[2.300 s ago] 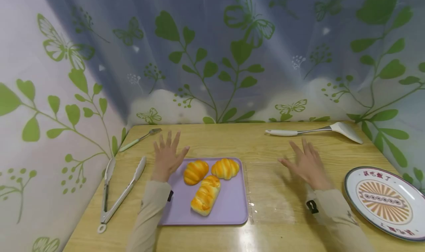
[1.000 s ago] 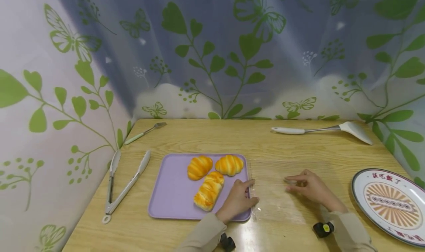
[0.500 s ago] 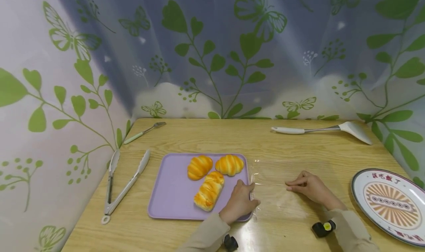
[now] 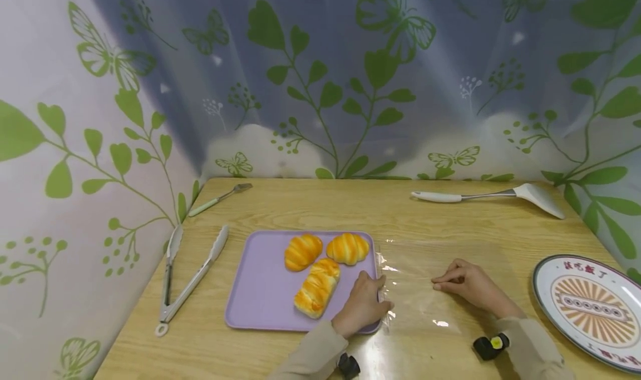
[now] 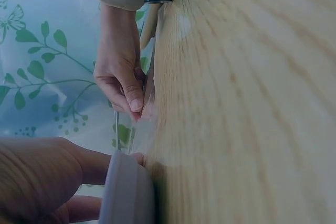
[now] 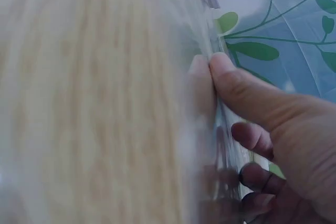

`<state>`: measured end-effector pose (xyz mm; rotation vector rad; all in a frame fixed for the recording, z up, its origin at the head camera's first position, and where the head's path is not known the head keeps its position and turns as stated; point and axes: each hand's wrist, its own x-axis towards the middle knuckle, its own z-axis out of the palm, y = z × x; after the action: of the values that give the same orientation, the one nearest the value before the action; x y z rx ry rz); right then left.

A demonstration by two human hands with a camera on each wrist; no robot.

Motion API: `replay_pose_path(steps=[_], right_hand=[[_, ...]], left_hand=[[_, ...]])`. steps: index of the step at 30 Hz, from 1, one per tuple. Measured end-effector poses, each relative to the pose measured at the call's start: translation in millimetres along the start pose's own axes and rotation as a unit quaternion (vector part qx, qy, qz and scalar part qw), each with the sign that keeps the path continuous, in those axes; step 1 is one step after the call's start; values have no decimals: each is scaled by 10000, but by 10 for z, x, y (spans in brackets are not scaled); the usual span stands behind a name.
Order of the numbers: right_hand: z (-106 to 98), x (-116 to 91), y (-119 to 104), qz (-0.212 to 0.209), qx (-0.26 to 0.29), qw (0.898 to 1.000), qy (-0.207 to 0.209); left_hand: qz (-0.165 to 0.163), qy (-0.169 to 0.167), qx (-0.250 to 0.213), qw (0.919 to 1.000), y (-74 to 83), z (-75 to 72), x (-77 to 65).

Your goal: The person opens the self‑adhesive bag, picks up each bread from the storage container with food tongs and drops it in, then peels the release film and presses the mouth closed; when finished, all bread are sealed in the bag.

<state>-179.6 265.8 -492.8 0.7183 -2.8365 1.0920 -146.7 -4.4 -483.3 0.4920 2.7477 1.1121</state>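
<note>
A clear plastic bag or sheet lies flat on the table, right of the purple tray; glints mark its left edge. My right hand pinches its upper surface between thumb and forefinger. In the right wrist view, the thumb of that hand lies against the film. Reaching across the tray's right rim, my left hand has thumb and forefinger spread apart at the film's left edge. On the tray sit two croissant-shaped breads and a longer bread roll. The left wrist view shows the tray's side beside the left fingers.
Open metal tongs lie left of the tray, with a green-handled fork behind them. A white-handled spatula lies at the table's back right. A patterned plate sits at the right. Printed curtains border the table.
My left hand has crossed rightward over the tray to its right rim. My right hand has come down and its spread fingertips have closed on the film, whose glints have shifted.
</note>
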Motion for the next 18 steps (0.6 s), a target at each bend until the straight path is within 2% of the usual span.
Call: replay_pose_path(steps=[6, 10, 16, 18], right_hand=[[10, 21, 24, -341, 120, 9993, 139], [26, 3, 39, -428, 176, 9982, 393], [39, -64, -19, -312, 125, 9934, 1100], [40, -84, -49, -416, 107, 9893, 1393]], left_hand=[[58, 47, -28, 10000, -5, -7, 26], [34, 36, -24, 10000, 6, -3, 19], [86, 10, 25, 10000, -11, 2, 15], [130, -25, 19, 9999, -30, -4, 18]])
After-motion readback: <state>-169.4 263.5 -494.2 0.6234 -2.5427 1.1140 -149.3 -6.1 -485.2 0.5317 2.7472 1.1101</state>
